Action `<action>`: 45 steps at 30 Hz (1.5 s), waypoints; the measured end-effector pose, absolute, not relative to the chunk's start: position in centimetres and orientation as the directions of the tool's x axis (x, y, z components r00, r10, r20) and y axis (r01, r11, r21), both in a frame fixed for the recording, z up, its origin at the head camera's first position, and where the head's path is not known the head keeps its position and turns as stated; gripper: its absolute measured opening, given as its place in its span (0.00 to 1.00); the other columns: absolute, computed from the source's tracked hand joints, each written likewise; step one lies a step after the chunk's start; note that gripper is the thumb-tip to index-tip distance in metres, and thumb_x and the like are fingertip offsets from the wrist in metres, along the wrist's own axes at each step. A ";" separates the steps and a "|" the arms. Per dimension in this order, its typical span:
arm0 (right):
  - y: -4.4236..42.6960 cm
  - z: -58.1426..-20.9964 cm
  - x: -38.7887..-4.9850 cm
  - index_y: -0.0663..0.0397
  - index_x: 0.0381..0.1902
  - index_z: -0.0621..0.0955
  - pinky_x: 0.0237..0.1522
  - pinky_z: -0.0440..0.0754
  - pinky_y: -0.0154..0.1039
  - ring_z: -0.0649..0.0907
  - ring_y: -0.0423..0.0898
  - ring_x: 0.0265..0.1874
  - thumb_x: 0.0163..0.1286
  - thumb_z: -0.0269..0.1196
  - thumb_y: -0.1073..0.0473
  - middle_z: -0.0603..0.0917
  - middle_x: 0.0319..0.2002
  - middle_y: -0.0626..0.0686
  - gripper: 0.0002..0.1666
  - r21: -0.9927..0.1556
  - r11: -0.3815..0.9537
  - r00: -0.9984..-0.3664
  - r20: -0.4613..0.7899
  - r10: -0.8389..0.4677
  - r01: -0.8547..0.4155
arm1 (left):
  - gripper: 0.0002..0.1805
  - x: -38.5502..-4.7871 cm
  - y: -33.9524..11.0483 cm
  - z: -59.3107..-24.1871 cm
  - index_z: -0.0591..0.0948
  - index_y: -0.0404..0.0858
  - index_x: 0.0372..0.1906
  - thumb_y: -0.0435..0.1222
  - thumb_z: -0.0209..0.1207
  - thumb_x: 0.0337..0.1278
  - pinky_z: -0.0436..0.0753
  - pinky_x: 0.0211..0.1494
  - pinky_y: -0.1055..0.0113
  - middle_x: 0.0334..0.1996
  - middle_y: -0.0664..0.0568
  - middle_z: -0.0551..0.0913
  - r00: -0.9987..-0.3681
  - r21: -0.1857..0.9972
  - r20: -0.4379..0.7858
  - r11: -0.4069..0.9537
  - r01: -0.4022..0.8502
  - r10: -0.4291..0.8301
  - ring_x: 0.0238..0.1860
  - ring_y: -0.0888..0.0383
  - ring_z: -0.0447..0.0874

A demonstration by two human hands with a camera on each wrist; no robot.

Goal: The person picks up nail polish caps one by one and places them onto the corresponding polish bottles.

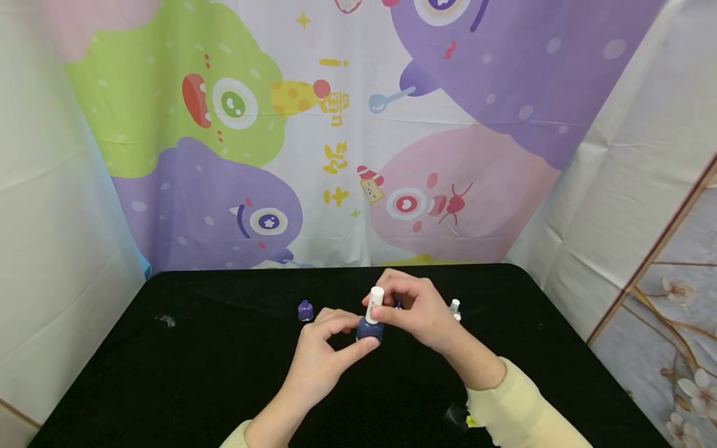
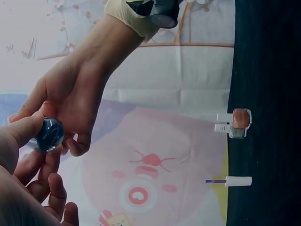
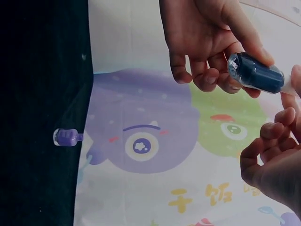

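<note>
A dark blue nail polish bottle [image 3: 259,74] is held up above the black table, tilted slightly, with its white cap [image 1: 375,303] on top. My left hand [image 1: 325,354] pinches the glass bottle between thumb and fingers. My right hand [image 1: 417,308] pinches the white cap from the other side. In the right wrist view, a purple nail polish bottle [image 3: 67,137] stands uncapped on the table. Its likely cap, a white brush cap [image 2: 239,181] with a purple-coated brush pointing up, stands apart in the left wrist view.
Two more nail polish bottles with white caps, one orange-pink [image 2: 241,118] and one clearer [image 2: 237,132], stand together at the back right. A crumpled clear scrap [image 1: 166,320] lies on the black table [image 1: 224,386] at the left. A cartoon-print curtain [image 1: 336,236] hangs behind.
</note>
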State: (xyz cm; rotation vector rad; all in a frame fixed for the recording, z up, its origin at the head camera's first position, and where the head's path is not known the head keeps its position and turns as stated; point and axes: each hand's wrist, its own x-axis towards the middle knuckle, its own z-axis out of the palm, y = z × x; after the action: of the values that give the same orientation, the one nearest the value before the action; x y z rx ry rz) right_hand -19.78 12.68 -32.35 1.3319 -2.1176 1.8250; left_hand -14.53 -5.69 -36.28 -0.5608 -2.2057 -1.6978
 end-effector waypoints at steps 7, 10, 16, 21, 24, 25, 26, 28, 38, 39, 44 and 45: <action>12.5 -32.2 -19.7 0.54 0.26 0.75 0.35 0.72 0.36 0.75 0.45 0.33 0.59 0.66 0.63 0.75 0.31 0.50 0.09 -0.793 -0.028 -0.659 0.525 -0.539 -0.609 | 0.11 -14.6 -5.5 -36.4 0.85 0.50 0.35 0.41 0.72 0.42 0.74 0.44 0.67 0.34 0.66 0.83 -0.882 0.848 0.463 0.249 0.469 0.084 0.40 0.61 0.75; 12.5 -32.3 -19.7 0.54 0.27 0.75 0.35 0.71 0.36 0.73 0.45 0.32 0.59 0.67 0.61 0.74 0.30 0.49 0.09 -0.793 -0.021 -0.665 0.524 -0.531 -0.609 | 0.11 -14.6 -5.5 -36.4 0.85 0.50 0.35 0.41 0.72 0.42 0.74 0.44 0.67 0.35 0.66 0.83 -0.884 0.848 0.459 0.255 0.464 0.083 0.40 0.62 0.75; 12.5 -32.3 -19.7 0.55 0.29 0.76 0.36 0.71 0.35 0.73 0.45 0.32 0.59 0.67 0.62 0.75 0.32 0.51 0.08 -0.789 -0.020 -0.657 0.525 -0.541 -0.614 | 0.10 -14.6 -5.6 -36.3 0.85 0.50 0.35 0.41 0.71 0.44 0.73 0.46 0.65 0.36 0.65 0.84 -0.890 0.860 0.439 0.228 0.456 0.126 0.42 0.61 0.75; 12.9 -32.4 -19.9 0.60 0.46 0.80 0.32 0.71 0.34 0.70 0.43 0.30 0.65 0.62 0.60 0.74 0.35 0.51 0.13 -0.787 -0.044 -0.624 0.521 -0.583 -0.616 | 0.10 -14.7 -5.6 -36.4 0.85 0.48 0.37 0.41 0.70 0.45 0.74 0.46 0.65 0.37 0.64 0.84 -0.884 0.860 0.443 0.209 0.466 0.149 0.42 0.58 0.76; 13.1 -32.4 -20.0 0.62 0.54 0.77 0.29 0.71 0.33 0.70 0.42 0.28 0.69 0.58 0.58 0.73 0.35 0.51 0.19 -0.799 -0.069 -0.603 0.504 -0.619 -0.597 | 0.10 -14.7 -5.7 -36.4 0.85 0.48 0.37 0.41 0.70 0.45 0.74 0.45 0.66 0.37 0.63 0.85 -0.878 0.854 0.453 0.207 0.477 0.155 0.42 0.54 0.76; 13.2 -32.5 -20.1 0.63 0.55 0.76 0.28 0.72 0.33 0.70 0.41 0.28 0.70 0.56 0.58 0.73 0.36 0.52 0.20 -0.801 -0.082 -0.591 0.502 -0.631 -0.593 | 0.10 -14.7 -5.7 -36.5 0.85 0.48 0.37 0.40 0.70 0.45 0.74 0.45 0.66 0.37 0.63 0.85 -0.876 0.852 0.456 0.207 0.481 0.159 0.42 0.54 0.77; 13.2 -32.5 -20.1 0.64 0.56 0.76 0.29 0.72 0.33 0.71 0.41 0.28 0.71 0.55 0.58 0.73 0.36 0.52 0.20 -0.803 -0.093 -0.580 0.499 -0.643 -0.588 | 0.10 -14.7 -5.7 -36.5 0.85 0.47 0.37 0.40 0.70 0.45 0.74 0.45 0.66 0.37 0.63 0.85 -0.874 0.851 0.458 0.205 0.484 0.162 0.42 0.53 0.77; 13.3 -32.5 -20.2 0.66 0.54 0.76 0.32 0.74 0.33 0.72 0.41 0.31 0.71 0.55 0.58 0.73 0.37 0.52 0.19 -0.810 -0.118 -0.560 0.494 -0.665 -0.575 | 0.10 -14.7 -5.7 -36.6 0.85 0.47 0.37 0.40 0.69 0.46 0.73 0.45 0.66 0.37 0.62 0.85 -0.870 0.847 0.463 0.205 0.491 0.170 0.42 0.54 0.76; 13.2 -32.4 -20.2 0.67 0.45 0.79 0.37 0.76 0.36 0.74 0.43 0.35 0.71 0.55 0.60 0.74 0.36 0.54 0.14 -0.801 -0.154 -0.505 0.500 -0.704 -0.578 | 0.09 -14.8 -5.7 -36.8 0.85 0.46 0.36 0.40 0.69 0.47 0.74 0.44 0.67 0.37 0.61 0.85 -0.850 0.821 0.492 0.226 0.525 0.186 0.40 0.57 0.76; 13.2 -32.5 -20.2 0.65 0.44 0.79 0.35 0.76 0.35 0.74 0.43 0.34 0.71 0.55 0.60 0.75 0.35 0.53 0.13 -0.790 -0.145 -0.505 0.509 -0.697 -0.596 | 0.09 -14.7 -5.7 -36.7 0.85 0.46 0.36 0.40 0.69 0.46 0.74 0.44 0.67 0.37 0.62 0.85 -0.853 0.823 0.489 0.230 0.520 0.181 0.40 0.57 0.75; 13.1 -32.5 -20.1 0.59 0.40 0.82 0.27 0.70 0.35 0.69 0.42 0.27 0.68 0.58 0.61 0.74 0.28 0.50 0.08 -0.724 -0.113 -0.506 0.576 -0.642 -0.681 | 0.10 -14.6 -5.6 -36.6 0.85 0.48 0.36 0.42 0.70 0.45 0.74 0.44 0.66 0.36 0.65 0.84 -0.857 0.821 0.494 0.248 0.515 0.147 0.41 0.62 0.75; 13.0 -32.6 -20.1 0.59 0.39 0.83 0.27 0.69 0.35 0.69 0.42 0.26 0.68 0.59 0.61 0.73 0.27 0.50 0.08 -0.717 -0.110 -0.509 0.585 -0.631 -0.688 | 0.10 -14.6 -5.6 -36.6 0.85 0.48 0.36 0.42 0.70 0.44 0.74 0.45 0.66 0.36 0.65 0.84 -0.855 0.818 0.501 0.249 0.519 0.137 0.41 0.62 0.75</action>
State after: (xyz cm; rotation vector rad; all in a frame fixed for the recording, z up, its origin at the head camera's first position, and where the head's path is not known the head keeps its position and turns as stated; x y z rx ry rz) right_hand -20.10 13.04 -32.56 1.5297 -2.0606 1.7223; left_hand -14.60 -5.63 -36.58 -0.6050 -2.1999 -1.6367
